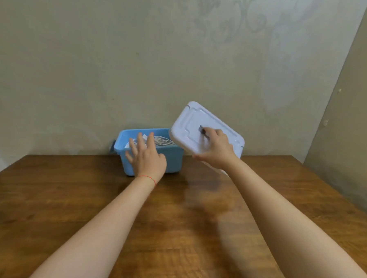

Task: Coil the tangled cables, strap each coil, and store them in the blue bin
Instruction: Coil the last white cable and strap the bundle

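The blue bin [173, 157] stands on the wooden table against the wall. White coiled cables [164, 141] lie inside it, partly hidden by my left hand. My left hand [145, 158] hovers over the bin's near rim with the fingers spread and nothing in it. My right hand [217, 149] grips a white lid [192, 122], holding it tilted in the air just to the right of the bin, thumb under its lower edge and fingers on top.
The brown wooden table [173, 234] stretches toward me. A beige patterned wall [140, 62] rises right behind the bin. A second wall [349, 126] closes the right side.
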